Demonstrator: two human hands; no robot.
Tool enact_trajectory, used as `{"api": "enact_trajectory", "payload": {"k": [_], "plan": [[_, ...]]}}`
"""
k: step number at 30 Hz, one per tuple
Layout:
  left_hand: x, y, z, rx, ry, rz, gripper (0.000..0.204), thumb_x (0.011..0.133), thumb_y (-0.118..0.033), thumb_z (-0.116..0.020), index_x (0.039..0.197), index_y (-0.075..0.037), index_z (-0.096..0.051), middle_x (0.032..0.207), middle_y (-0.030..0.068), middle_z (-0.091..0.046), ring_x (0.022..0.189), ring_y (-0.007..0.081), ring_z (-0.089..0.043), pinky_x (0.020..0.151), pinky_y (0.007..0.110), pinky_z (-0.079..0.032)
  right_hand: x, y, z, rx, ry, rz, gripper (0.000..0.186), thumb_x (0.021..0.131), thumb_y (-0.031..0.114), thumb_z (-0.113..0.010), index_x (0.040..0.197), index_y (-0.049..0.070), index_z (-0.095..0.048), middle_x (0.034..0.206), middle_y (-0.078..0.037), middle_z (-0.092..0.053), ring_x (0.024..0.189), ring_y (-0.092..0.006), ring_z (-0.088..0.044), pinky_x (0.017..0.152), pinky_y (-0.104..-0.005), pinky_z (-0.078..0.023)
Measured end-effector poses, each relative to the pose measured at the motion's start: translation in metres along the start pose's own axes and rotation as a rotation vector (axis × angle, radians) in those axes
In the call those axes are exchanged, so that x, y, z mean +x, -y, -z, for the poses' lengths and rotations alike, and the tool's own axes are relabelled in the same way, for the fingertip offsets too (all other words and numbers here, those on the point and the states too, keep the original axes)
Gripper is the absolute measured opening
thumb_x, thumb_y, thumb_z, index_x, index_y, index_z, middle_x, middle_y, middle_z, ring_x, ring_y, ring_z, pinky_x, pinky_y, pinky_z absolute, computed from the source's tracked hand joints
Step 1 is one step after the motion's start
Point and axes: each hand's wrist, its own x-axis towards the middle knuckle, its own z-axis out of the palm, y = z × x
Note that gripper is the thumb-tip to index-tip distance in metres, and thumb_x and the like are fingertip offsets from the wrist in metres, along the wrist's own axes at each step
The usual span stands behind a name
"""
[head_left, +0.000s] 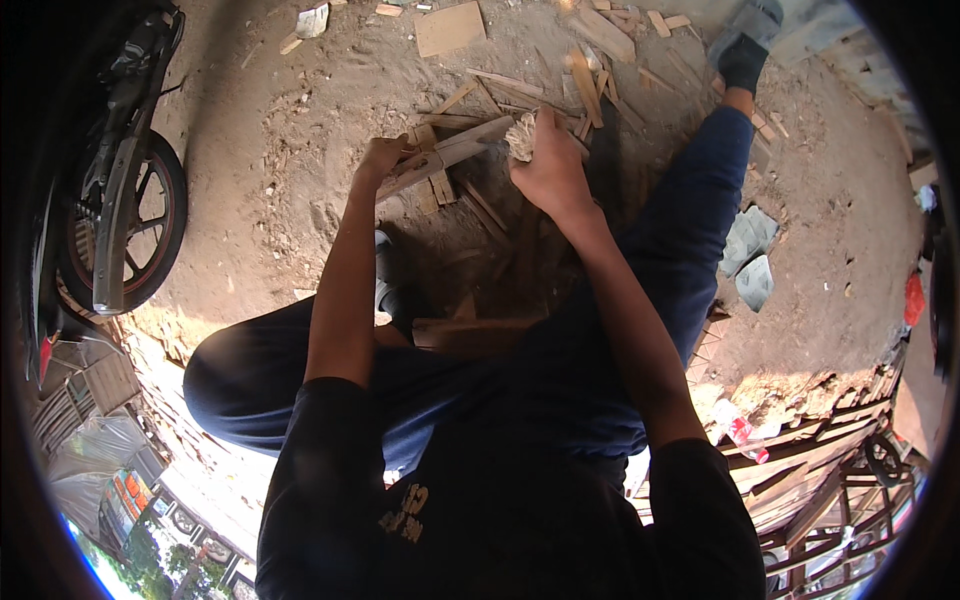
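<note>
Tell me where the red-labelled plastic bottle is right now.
In the head view, the red-labelled plastic bottle lies at lower right, just right of the person's black right sleeve, beside the wooden slats.

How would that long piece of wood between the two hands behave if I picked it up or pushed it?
The long piece of wood is probably stiff, as it looks straight. Being slim, it is likely fairly light. Its flat-looking face suggests sliding rather than rolling.
</note>
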Motion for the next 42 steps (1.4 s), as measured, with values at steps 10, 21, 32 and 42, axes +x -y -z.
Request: {"api": "enact_trajectory", "payload": {"k": [10, 21, 32, 42], "plan": [[-0.024, -0.044, 0.014, 0.378, 0.302, -0.344, 0.029, 0.077, -0.020, -0.073, 0.102, -0.004, -0.073, 0.096, 0.0113, -0.072, 0.090, 0.0186, -0.067, 0.084, 0.031, -0.052, 0.000, 0.001, 0.005, -0.010, 0.044, -0.034, 0.052, 0.070, 0.008, -0.071, 0.112, -0.005, -0.042, 0.110, -0.030, -0.052, 0.100, -0.0482, -0.055, 0.083, -0.0507, -0.047], [-0.034, -0.043, -0.002, 0.582, 0.080, -0.462, 0.031, 0.072, -0.025, -0.075, 0.096, -0.006, -0.073, 0.098, 0.0141, -0.071, 0.093, 0.0281, -0.067, 0.085, 0.036, -0.053, -0.004, 0.000, -0.001, -0.051, -0.017, -0.002, 0.051, 0.070, 0.010, -0.073, 0.109, -0.005, -0.044, 0.102, -0.029, -0.055, 0.096, -0.0478, -0.057, 0.081, -0.0505, -0.049], [-0.038, -0.041, 0.000, 0.477, 0.149, -0.400, 0.030, 0.072, -0.026, -0.077, 0.095, -0.007, -0.073, 0.097, 0.0119, -0.071, 0.094, 0.0250, -0.067, 0.085, 0.035, -0.053, 0.010, 0.042, 0.011, 0.483, -0.102, -0.224, 0.034, 0.080, 0.010, -0.070, 0.097, -0.011, -0.049, 0.078, -0.019, -0.068, 0.056, -0.0196, -0.068, 0.046, -0.0290, -0.055], [-0.050, -0.018, -0.013, 0.531, 0.033, -0.469, 0.058, 0.066, -0.035, -0.081, 0.113, -0.005, -0.064, 0.111, 0.0168, -0.066, 0.104, 0.0314, -0.063, 0.091, 0.039, -0.050, 0.010, 0.032, -0.015, 0.479, -0.034, -0.225, 0.033, 0.082, 0.010, -0.069, 0.097, -0.011, -0.049, 0.079, -0.019, -0.068, 0.054, -0.0202, -0.068, 0.046, -0.0289, -0.055]]}}
